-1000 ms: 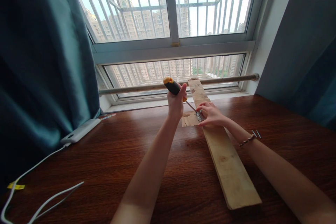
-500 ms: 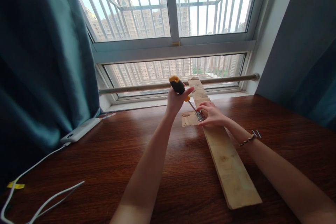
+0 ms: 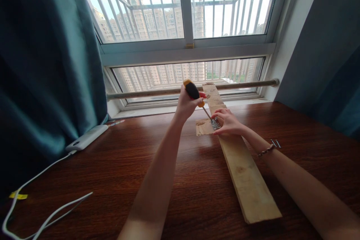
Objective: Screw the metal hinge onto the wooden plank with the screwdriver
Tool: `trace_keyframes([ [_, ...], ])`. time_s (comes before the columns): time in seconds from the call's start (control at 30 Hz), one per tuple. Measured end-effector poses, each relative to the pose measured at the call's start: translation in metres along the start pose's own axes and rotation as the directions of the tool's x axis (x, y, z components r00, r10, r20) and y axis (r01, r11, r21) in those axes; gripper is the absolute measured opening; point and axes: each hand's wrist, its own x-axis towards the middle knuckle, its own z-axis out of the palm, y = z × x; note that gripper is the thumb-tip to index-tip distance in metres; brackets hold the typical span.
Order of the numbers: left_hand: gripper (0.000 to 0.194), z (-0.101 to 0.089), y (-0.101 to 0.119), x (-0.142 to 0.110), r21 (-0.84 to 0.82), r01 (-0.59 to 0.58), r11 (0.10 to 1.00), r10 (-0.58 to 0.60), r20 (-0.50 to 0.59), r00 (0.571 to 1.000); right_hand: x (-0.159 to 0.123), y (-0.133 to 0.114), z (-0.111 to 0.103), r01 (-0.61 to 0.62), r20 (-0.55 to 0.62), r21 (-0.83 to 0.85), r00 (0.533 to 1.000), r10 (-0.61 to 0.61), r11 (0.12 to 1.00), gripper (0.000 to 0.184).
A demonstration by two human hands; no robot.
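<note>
My left hand [image 3: 187,104] is wrapped round the black and yellow handle of a screwdriver [image 3: 192,90]. The screwdriver leans, its tip down at a small metal hinge [image 3: 215,124]. That hinge lies across a long wooden board [image 3: 244,170] and a short wood piece [image 3: 204,127] sticking out to the board's left. With thumb and fingers on either edge of the hinge, my right hand [image 3: 228,122] grips it against the wood. Whether the tip sits in a screw head is too small to tell.
Two or so loose screws [image 3: 276,143] lie on the brown table [image 3: 197,180] right of my wrist. A white power strip [image 3: 87,137] and its white cable [image 3: 42,174] are at the left, beside a dark curtain [image 3: 56,63]. A horizontal rail [image 3: 157,93] crosses before the window.
My left hand has turned slightly on the screwdriver handle, its fingers now curled differently. My right hand, the hinge and the board keep their places; the view has shifted a little.
</note>
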Motion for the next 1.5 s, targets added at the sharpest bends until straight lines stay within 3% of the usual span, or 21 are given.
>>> trace_keyframes([
  [0.07,0.047,0.004,-0.002,-0.001,-0.091,0.017,0.996,-0.012,0.050,0.999,0.000,0.000,0.000,-0.004,0.004,-0.004,1.000,0.004,1.000,0.061],
  [0.17,0.042,0.011,-0.007,-0.001,-0.151,-0.027,0.988,0.032,0.029,0.999,0.000,-0.001,0.000,-0.010,0.008,-0.014,1.000,0.010,1.000,0.061],
  [0.43,0.033,0.001,-0.004,0.003,0.139,-0.114,0.984,0.117,-0.015,0.993,0.000,-0.003,-0.002,-0.011,0.009,-0.016,1.000,0.011,1.000,0.061],
  [0.57,0.041,0.005,-0.005,-0.001,0.074,-0.113,0.991,0.111,0.036,0.993,0.000,-0.003,-0.001,-0.011,0.007,-0.026,1.000,0.011,1.000,0.060],
  [0.73,0.039,0.024,-0.017,-0.009,0.055,-0.168,0.984,0.169,-0.013,0.986,-0.001,-0.005,0.000,-0.008,-0.006,-0.040,1.000,0.008,0.999,0.059],
  [0.83,0.044,0.025,-0.024,-0.008,0.174,-0.204,0.963,0.213,-0.035,0.976,-0.001,-0.006,-0.001,-0.002,-0.002,-0.044,1.000,0.002,0.999,0.061],
  [0.93,0.041,0.017,-0.023,-0.004,0.395,-0.190,0.899,0.239,-0.079,0.968,0.000,-0.006,-0.001,0.000,-0.002,-0.054,1.000,0.000,0.999,0.061],
  [1.03,0.041,0.005,-0.017,-0.001,0.515,-0.153,0.843,0.202,-0.039,0.979,-0.001,-0.006,0.000,0.002,-0.013,-0.060,1.000,-0.003,0.998,0.060],
  [1.1,0.041,0.000,-0.012,0.000,0.494,-0.152,0.856,0.164,0.019,0.986,-0.001,-0.006,0.001,0.003,-0.021,-0.059,1.000,-0.005,0.998,0.059],
  [1.2,0.043,-0.003,-0.002,-0.002,0.337,-0.093,0.937,0.047,0.140,0.989,-0.001,-0.006,0.001,0.003,-0.022,-0.061,1.000,-0.004,0.998,0.058],
  [1.33,0.049,0.001,0.010,-0.008,0.116,0.067,0.991,-0.101,0.320,0.942,-0.001,-0.007,0.001,-0.002,-0.015,-0.078,1.000,0.001,0.997,0.059],
  [1.4,0.048,0.002,0.014,-0.010,0.076,0.097,0.992,-0.118,0.345,0.931,-0.001,-0.007,0.001,-0.002,-0.010,-0.088,1.000,0.001,0.996,0.060],
  [1.5,0.044,-0.001,0.018,-0.007,0.021,0.089,0.996,-0.091,0.297,0.950,-0.001,-0.006,0.001,0.002,0.007,-0.093,1.000,-0.001,0.996,0.062],
])
